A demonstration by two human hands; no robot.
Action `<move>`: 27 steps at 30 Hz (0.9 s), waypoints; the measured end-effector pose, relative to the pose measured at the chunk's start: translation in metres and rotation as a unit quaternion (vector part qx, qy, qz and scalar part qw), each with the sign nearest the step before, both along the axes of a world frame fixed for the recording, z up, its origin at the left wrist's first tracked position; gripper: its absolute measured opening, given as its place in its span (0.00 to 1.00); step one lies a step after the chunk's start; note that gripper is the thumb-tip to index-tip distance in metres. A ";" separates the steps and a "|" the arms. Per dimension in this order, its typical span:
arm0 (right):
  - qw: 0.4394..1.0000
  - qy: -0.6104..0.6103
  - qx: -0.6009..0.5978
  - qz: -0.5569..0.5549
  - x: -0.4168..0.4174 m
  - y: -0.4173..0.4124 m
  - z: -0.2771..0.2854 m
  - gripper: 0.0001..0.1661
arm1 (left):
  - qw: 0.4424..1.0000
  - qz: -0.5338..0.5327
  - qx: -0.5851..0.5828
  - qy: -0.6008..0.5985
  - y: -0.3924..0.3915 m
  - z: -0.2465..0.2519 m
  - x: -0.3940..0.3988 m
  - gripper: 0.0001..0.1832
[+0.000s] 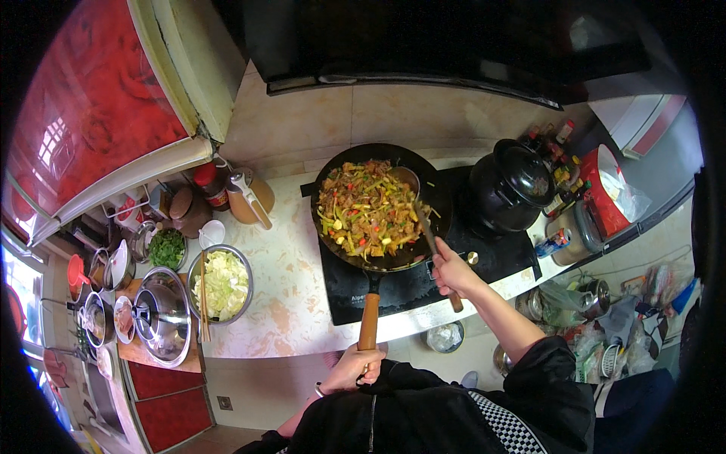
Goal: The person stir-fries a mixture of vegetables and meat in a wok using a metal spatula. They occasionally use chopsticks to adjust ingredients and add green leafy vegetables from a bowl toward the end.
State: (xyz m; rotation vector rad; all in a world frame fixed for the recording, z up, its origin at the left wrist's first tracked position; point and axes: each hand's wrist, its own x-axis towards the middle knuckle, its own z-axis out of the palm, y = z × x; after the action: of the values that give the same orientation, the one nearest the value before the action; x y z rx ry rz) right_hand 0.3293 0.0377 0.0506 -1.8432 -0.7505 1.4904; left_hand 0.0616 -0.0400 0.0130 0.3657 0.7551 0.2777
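Observation:
A black wok point(381, 152) sits on the left part of a black glass gas hob point(354, 301), full of chopped meat and vegetables point(366, 210) with red and green bits. My left hand point(357, 368) grips the end of the wok's wooden handle point(369, 320) near my body. In my right hand point(455, 271) is the handle of a metal ladle point(426, 230), slanting into the wok. The ladle's bowl is at the right side of the food, partly covered by it.
A lidded black pot point(499, 196) stands right of the wok, by a drink can point(553, 243) and a red bag point(604, 193). Leftward are a bowl of chopped cabbage point(226, 284) with chopsticks point(203, 298), a steel lid point(163, 318), chopped greens point(167, 248) and a kettle point(251, 196). A range hood point(408, 45) hangs above.

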 end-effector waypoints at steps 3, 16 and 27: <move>0.918 0.381 -0.060 -0.097 0.016 0.018 0.013 0.22 | 1.000 0.001 0.000 0.005 0.000 0.003 0.001 0.09; 0.993 0.050 0.017 0.109 0.054 -0.048 0.082 0.33 | 1.000 -0.010 0.002 0.013 0.000 -0.006 -0.001 0.08; 0.904 -0.307 0.066 0.291 0.049 0.054 0.052 0.31 | 0.998 -0.040 0.034 0.020 0.004 0.004 -0.002 0.09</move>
State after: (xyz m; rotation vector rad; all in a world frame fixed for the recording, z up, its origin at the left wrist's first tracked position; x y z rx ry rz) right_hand 0.3783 0.0916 0.1024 -2.0994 -1.7866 1.1112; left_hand 0.0595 -0.0358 0.0169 0.4661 0.7702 0.2222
